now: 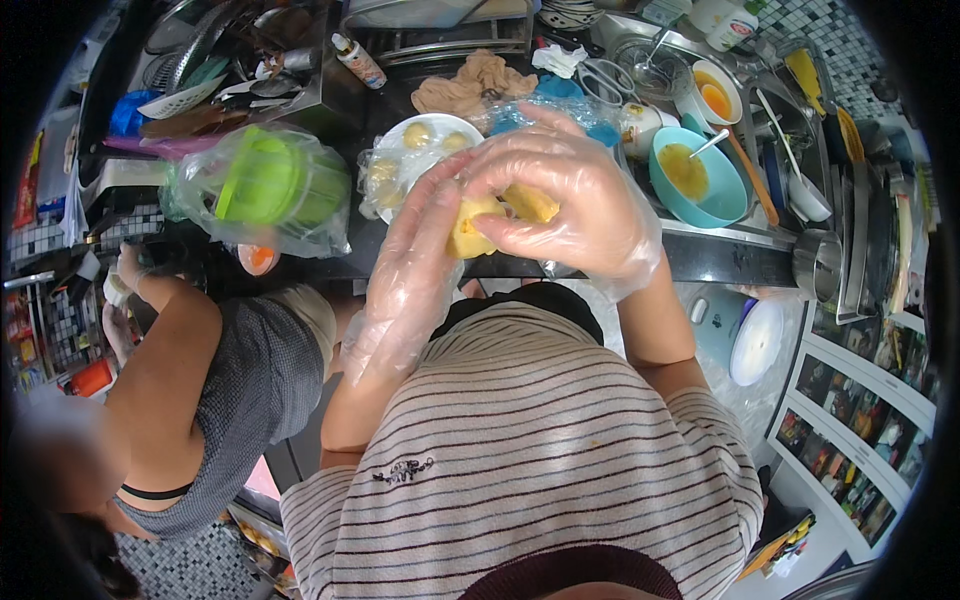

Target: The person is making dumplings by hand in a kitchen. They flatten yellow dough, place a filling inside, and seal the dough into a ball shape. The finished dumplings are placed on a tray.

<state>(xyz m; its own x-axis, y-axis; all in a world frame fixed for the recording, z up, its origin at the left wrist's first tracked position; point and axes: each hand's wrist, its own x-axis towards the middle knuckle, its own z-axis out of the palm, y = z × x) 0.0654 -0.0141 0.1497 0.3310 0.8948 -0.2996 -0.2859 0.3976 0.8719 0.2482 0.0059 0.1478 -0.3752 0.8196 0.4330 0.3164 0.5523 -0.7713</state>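
Note:
Both hands wear clear plastic gloves and meet above the counter's front edge. My left hand (420, 232) cups a lump of yellow dough (474, 234) from the left. The thumb of my right hand (592, 195) presses on that lump, and its curled fingers hold a second yellow piece (531, 202) in the palm. Fingers hide part of both pieces. Behind my left hand stands a white plate (431, 163) lined with plastic film, bearing several small pale dough balls (417, 136).
Bagged green plastic containers (262, 184) stand at left, near a co-worker (247, 375). At right are a turquoise bowl (720, 196) of yellow liquid with a spoon, a bowl with orange liquid (714, 94), and scissors (606, 81). A brown cloth (476, 82) lies behind the plate.

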